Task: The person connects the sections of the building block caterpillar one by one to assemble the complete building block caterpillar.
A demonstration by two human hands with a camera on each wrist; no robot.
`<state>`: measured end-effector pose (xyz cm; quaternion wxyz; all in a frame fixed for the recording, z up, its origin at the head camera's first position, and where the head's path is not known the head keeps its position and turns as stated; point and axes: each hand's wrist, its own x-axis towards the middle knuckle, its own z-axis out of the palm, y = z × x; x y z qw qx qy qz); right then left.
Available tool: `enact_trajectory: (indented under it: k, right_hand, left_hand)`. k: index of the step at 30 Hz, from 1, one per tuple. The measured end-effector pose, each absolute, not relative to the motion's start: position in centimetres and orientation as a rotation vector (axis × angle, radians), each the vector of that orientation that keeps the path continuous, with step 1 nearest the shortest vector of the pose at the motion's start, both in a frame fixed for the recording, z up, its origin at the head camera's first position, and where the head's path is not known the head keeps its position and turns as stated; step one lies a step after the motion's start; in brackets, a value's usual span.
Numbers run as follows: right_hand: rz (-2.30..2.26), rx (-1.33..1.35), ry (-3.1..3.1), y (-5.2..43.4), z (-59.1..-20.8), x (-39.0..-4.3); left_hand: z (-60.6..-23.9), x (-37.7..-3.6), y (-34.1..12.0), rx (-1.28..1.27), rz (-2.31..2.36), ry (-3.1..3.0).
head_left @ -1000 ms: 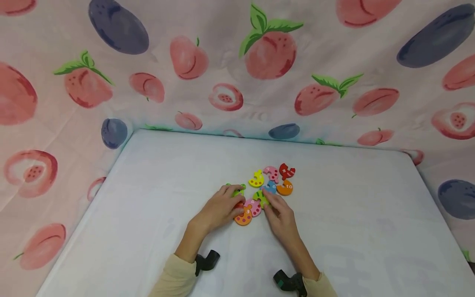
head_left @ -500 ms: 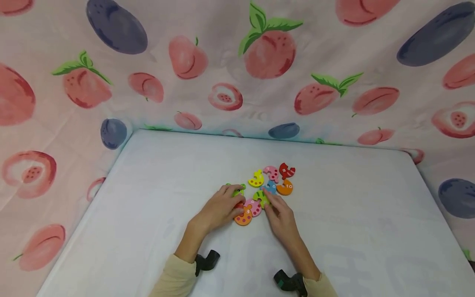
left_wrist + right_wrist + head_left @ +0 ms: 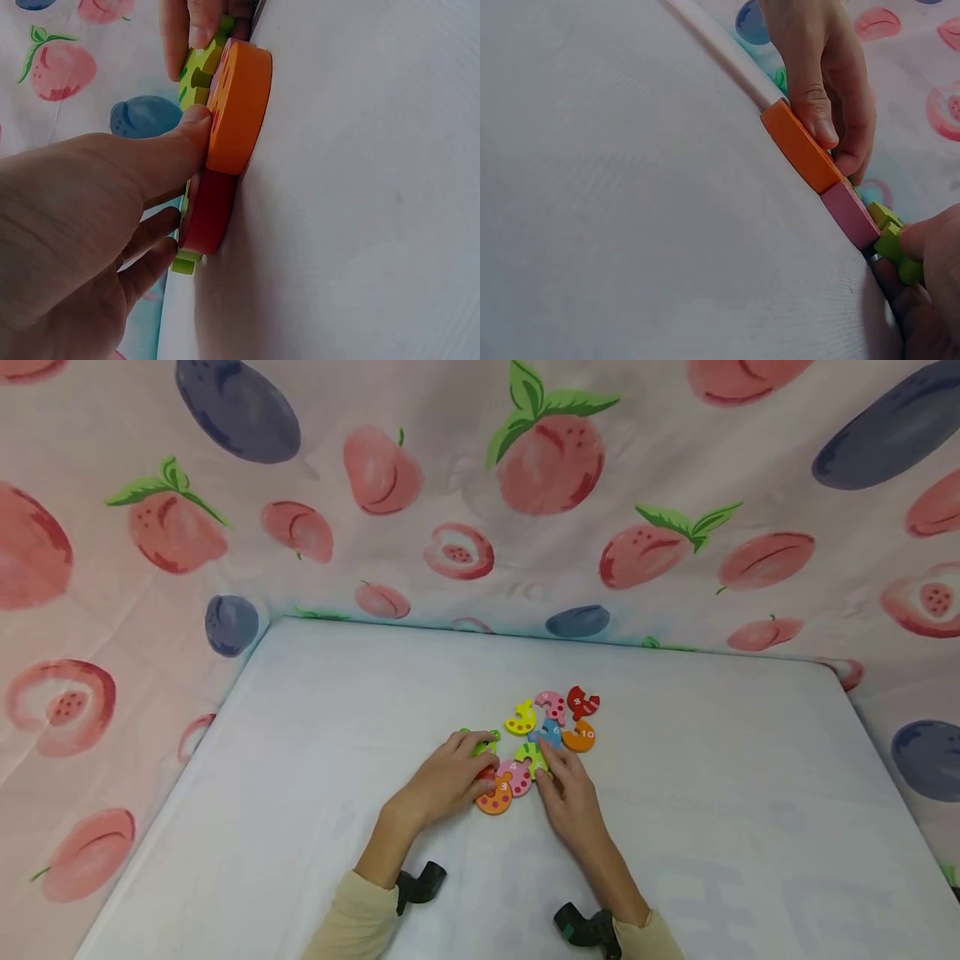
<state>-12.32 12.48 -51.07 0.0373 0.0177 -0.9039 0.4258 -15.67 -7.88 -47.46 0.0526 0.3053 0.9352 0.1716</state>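
Far left: beige left sleeve [image 3: 348, 918], with a black wrist device [image 3: 422, 885] poking out by the cuff.
Left hand: the left hand [image 3: 442, 777] looks pretty relaxed, thumb lying on the orange 3 piece [image 3: 493, 800], fingertips loosely on the pieces beside it.
Under those fingers: a green head piece [image 3: 492, 746], partly hidden, plus a red piece [image 3: 210, 214] that's touching the orange one.
Next along: pink 4 piece [image 3: 516, 779], snug against the orange.
Bit farther back: a yellow dotted piece [image 3: 521, 718], lying loose.
Green striped piece: this one [image 3: 531, 758] is at the right end of the pink one; can't tell if they're fully touching.
Beyond that: blue piece [image 3: 550, 731], with a pink spotted piece [image 3: 552, 704] behind it.
Right hand: the right hand [image 3: 576, 797] is pinching the green striped piece, thumb and fingers.
Right end of the pile: orange 10 piece [image 3: 579, 737], red striped piece [image 3: 582, 702] behind it, all on a white table [image 3: 712, 827].
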Motion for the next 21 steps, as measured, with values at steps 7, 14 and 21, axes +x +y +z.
enact_trajectory:
  k: [7, 14, 21]
  right_hand:
    - [1.282, 0.068, -2.798, 12.63, -50.95, -12.35]
    - [1.24, 0.079, -2.815, 12.62, -50.81, -12.17]
    - [1.189, 0.098, -2.81, 12.55, -50.74, -12.0]
  left_hand:
    - [-47.35, -15.7, -7.79, 0.931, 0.517, 2.84]
    - [-47.41, -15.61, -7.76, 0.935, 0.523, 2.85]
    - [-47.5, -15.68, -7.72, 0.927, 0.508, 2.849]
